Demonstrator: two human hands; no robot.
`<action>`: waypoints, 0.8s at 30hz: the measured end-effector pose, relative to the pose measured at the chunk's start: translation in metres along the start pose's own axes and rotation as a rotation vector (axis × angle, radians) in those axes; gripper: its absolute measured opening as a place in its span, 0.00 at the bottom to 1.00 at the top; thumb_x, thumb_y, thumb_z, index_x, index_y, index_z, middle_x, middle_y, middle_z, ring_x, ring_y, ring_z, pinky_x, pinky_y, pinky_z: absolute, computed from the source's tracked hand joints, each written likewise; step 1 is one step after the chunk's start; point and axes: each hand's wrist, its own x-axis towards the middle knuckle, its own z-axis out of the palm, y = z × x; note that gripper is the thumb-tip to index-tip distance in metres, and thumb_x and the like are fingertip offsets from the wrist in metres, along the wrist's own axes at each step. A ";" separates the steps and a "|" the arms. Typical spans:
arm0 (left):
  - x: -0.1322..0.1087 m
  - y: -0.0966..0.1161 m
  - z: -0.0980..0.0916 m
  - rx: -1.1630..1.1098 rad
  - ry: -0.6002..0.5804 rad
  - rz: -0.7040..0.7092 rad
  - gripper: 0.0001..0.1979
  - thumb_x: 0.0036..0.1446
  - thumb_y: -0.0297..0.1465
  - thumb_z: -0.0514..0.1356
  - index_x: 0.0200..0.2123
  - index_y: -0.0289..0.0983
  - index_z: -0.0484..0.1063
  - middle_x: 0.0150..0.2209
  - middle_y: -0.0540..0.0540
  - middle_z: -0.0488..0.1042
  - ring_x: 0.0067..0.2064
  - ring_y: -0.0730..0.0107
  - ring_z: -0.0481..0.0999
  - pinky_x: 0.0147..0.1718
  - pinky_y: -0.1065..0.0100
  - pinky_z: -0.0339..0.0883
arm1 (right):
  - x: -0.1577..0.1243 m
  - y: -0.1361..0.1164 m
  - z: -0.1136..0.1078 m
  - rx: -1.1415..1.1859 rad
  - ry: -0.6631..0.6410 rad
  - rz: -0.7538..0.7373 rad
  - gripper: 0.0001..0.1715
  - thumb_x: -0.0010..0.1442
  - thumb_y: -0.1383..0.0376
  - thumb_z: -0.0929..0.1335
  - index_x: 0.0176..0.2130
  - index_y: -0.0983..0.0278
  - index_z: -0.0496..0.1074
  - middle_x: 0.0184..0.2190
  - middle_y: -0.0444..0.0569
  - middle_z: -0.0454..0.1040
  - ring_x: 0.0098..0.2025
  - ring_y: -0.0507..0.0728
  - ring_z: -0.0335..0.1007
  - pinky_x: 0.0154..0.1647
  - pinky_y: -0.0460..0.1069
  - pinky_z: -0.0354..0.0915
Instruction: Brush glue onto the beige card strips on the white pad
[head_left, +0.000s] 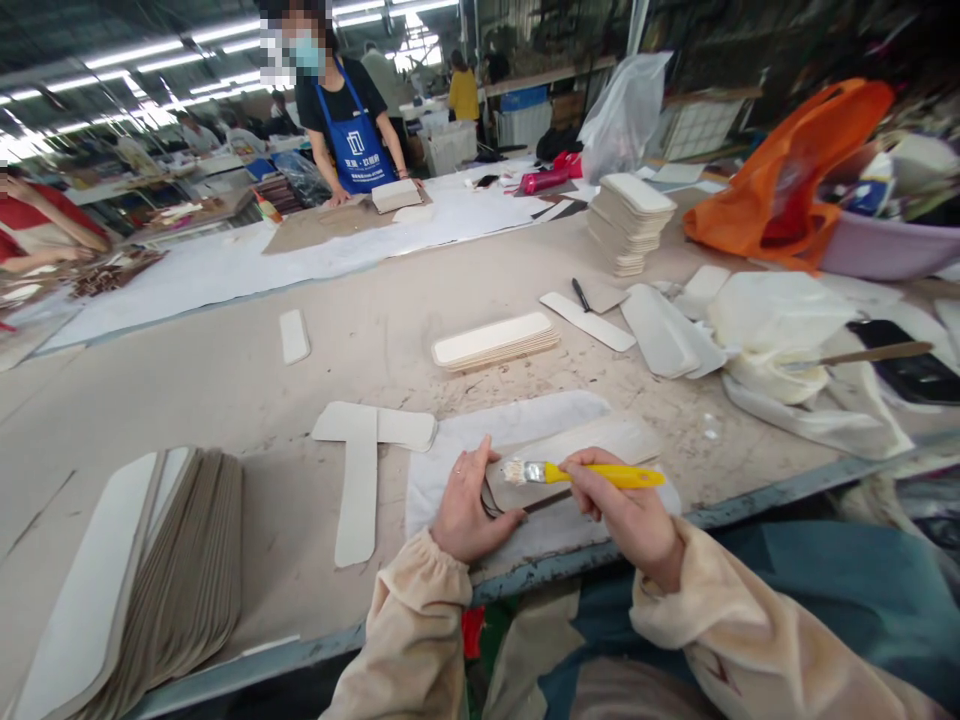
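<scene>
My right hand (628, 515) grips a flat paintbrush (619, 476) by its yellow handle. The pale bristles point left and are over, or touching, a greyish flat strip (551, 485) with a rounded end. At that strip's left end is my left hand (472, 505), its thumb on the near side and its fingers on the far side. Beneath the strip lies a white cloth (442, 445) at the table's near edge. Just left of the cloth, two pale rounded strips (356, 490) overlap in a T shape. My left hand covers part of the strip's end.
A tall stack of strips (184, 560) leans at the near left. Beyond the cloth lies a smaller stack (495, 343). To the right are a glue-smeared white plastic wrap (780, 325) with a stick, a phone (911, 362) and an orange bag (795, 190). A co-worker (352, 120) stands across the table.
</scene>
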 end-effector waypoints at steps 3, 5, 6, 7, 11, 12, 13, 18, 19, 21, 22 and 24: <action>-0.001 -0.002 0.000 -0.006 0.011 0.006 0.53 0.45 0.37 0.67 0.67 0.38 0.39 0.53 0.39 0.67 0.55 0.52 0.67 0.56 0.48 0.60 | 0.003 0.005 0.012 -0.049 -0.051 -0.013 0.17 0.62 0.52 0.65 0.34 0.63 0.68 0.19 0.39 0.64 0.22 0.49 0.57 0.25 0.46 0.55; 0.000 -0.002 0.000 -0.009 0.014 0.003 0.53 0.45 0.37 0.67 0.67 0.38 0.39 0.53 0.39 0.67 0.55 0.52 0.67 0.56 0.48 0.60 | 0.005 0.007 0.010 -0.099 -0.019 -0.014 0.16 0.62 0.52 0.65 0.33 0.63 0.68 0.19 0.40 0.64 0.23 0.49 0.58 0.27 0.46 0.56; 0.000 -0.002 0.000 -0.009 0.012 0.002 0.53 0.44 0.37 0.67 0.67 0.38 0.40 0.53 0.39 0.67 0.55 0.52 0.67 0.56 0.48 0.60 | 0.005 0.007 0.008 -0.117 0.014 -0.017 0.17 0.62 0.53 0.65 0.32 0.63 0.68 0.19 0.40 0.64 0.23 0.49 0.59 0.28 0.46 0.57; 0.000 -0.002 0.000 -0.008 0.009 0.000 0.53 0.44 0.37 0.67 0.67 0.38 0.40 0.53 0.39 0.67 0.55 0.52 0.67 0.56 0.48 0.59 | 0.005 0.006 0.005 -0.126 0.047 -0.024 0.17 0.62 0.53 0.65 0.32 0.63 0.68 0.19 0.40 0.64 0.24 0.50 0.59 0.28 0.46 0.57; 0.001 -0.001 -0.001 -0.004 -0.001 0.001 0.51 0.45 0.36 0.67 0.67 0.37 0.41 0.53 0.39 0.67 0.55 0.53 0.67 0.56 0.49 0.60 | 0.002 0.003 0.006 -0.073 0.038 -0.053 0.16 0.63 0.53 0.65 0.33 0.63 0.69 0.19 0.40 0.64 0.23 0.50 0.59 0.27 0.46 0.57; 0.000 0.000 -0.001 -0.007 -0.001 0.001 0.51 0.45 0.36 0.67 0.67 0.37 0.41 0.53 0.39 0.67 0.55 0.53 0.67 0.56 0.49 0.60 | 0.002 0.002 0.009 -0.061 -0.004 -0.053 0.16 0.63 0.54 0.64 0.34 0.63 0.69 0.19 0.40 0.64 0.23 0.50 0.60 0.27 0.45 0.57; 0.000 0.000 -0.002 -0.009 0.000 0.001 0.51 0.46 0.36 0.66 0.66 0.36 0.41 0.53 0.39 0.67 0.55 0.54 0.67 0.56 0.50 0.60 | 0.001 0.002 0.012 -0.061 -0.043 -0.047 0.15 0.63 0.54 0.64 0.34 0.63 0.69 0.19 0.40 0.65 0.23 0.50 0.60 0.26 0.45 0.57; 0.001 -0.002 -0.001 -0.025 -0.008 -0.013 0.50 0.44 0.36 0.67 0.66 0.36 0.43 0.54 0.39 0.67 0.56 0.53 0.66 0.58 0.48 0.58 | 0.004 -0.001 0.007 -0.158 0.039 -0.010 0.16 0.61 0.53 0.65 0.32 0.63 0.69 0.18 0.41 0.64 0.23 0.50 0.60 0.27 0.46 0.59; 0.001 -0.003 -0.001 -0.026 -0.012 -0.023 0.50 0.44 0.35 0.67 0.66 0.36 0.43 0.54 0.39 0.67 0.57 0.52 0.65 0.58 0.47 0.57 | 0.005 -0.001 0.004 -0.162 0.070 -0.008 0.17 0.61 0.53 0.65 0.31 0.63 0.69 0.18 0.41 0.63 0.23 0.51 0.60 0.26 0.46 0.59; -0.001 -0.002 -0.001 -0.024 -0.012 -0.043 0.51 0.43 0.34 0.67 0.66 0.36 0.43 0.55 0.38 0.66 0.58 0.51 0.64 0.59 0.45 0.55 | 0.004 0.001 0.000 -0.135 0.086 0.002 0.18 0.61 0.51 0.65 0.31 0.62 0.69 0.17 0.41 0.63 0.21 0.51 0.58 0.23 0.46 0.58; -0.003 -0.001 0.000 -0.022 -0.009 -0.050 0.51 0.43 0.35 0.67 0.66 0.36 0.43 0.55 0.38 0.66 0.58 0.50 0.64 0.60 0.44 0.55 | 0.003 0.004 0.000 -0.110 0.068 0.005 0.19 0.60 0.50 0.65 0.31 0.62 0.69 0.17 0.41 0.63 0.20 0.51 0.57 0.20 0.47 0.57; -0.007 -0.002 0.004 -0.025 0.002 -0.044 0.53 0.41 0.37 0.68 0.66 0.36 0.44 0.56 0.37 0.66 0.59 0.47 0.63 0.61 0.42 0.52 | 0.002 0.013 0.003 -0.082 0.037 -0.040 0.17 0.60 0.50 0.65 0.31 0.60 0.70 0.17 0.42 0.63 0.18 0.52 0.58 0.18 0.47 0.57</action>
